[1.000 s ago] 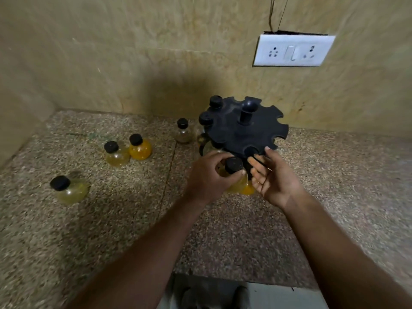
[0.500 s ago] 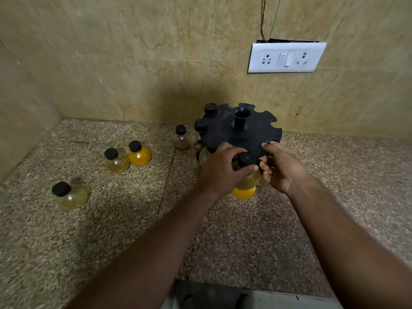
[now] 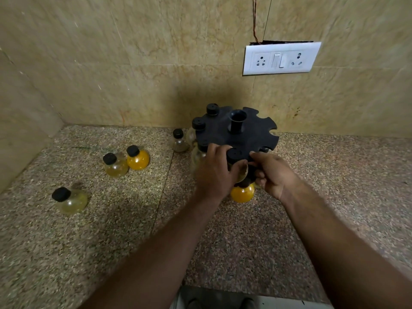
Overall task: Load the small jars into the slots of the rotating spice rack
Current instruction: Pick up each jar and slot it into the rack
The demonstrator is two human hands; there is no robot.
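Higher than a second ago, the clear round glass jar with a black cap [image 3: 236,154] is now sitting at the near rim of the black round plastic spice rack [image 3: 249,134]. Its cap is level with the top disc, where earlier it was down by the surface. Our left hand [image 3: 215,172] is gripping it, fingers curled round the glass body and thumb across the front. Our right hand [image 3: 270,175] is pinching the rack's rim just beside the jar, thumb on top and fingers curled underneath; we cannot tell whether they are touching the jar too.

Below our hands, an orange-filled round jar [image 3: 242,194] is showing under the rack. Two black caps [image 3: 198,123] are poking up through the slots on the far left side.

Out on the speckled granite surface [image 3: 111,230], four more jars are waiting. A small clear one [image 3: 179,143] is standing near the rack. An orange one [image 3: 138,160] and a pale yellow one [image 3: 116,167] are touching each other further left. Another pale one [image 3: 72,201] is sitting well apart at the left. On the tiled wall [image 3: 133,63] behind, a white switch plate [image 3: 281,59] is hanging.
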